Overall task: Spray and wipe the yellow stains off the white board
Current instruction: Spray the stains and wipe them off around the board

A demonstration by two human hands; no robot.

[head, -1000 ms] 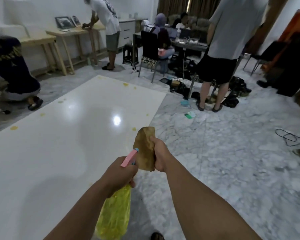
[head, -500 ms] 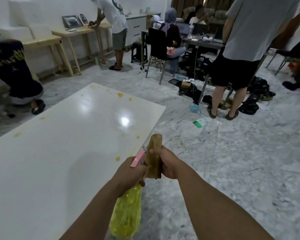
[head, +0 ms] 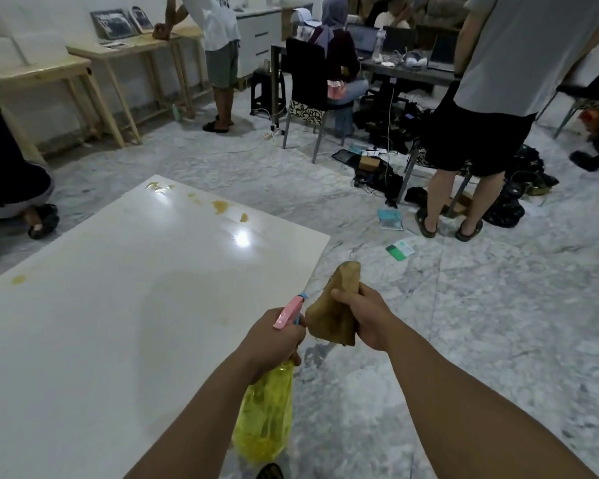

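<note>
Nearest, the left hand [head: 274,335] has its fingers wrapped round the bottle [head: 263,416], beside the right hand [head: 363,318], fingers clutching the cloth [head: 332,312]. Beyond lies the board [head: 118,305] on the floor; stains [head: 220,205] remain along its far edge, so most wiping seems left.

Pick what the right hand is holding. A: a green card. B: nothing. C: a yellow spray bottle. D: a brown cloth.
D: the right hand grips the brown cloth, bunched up over the marble floor, while the left hand holds the yellow spray bottle.
</note>
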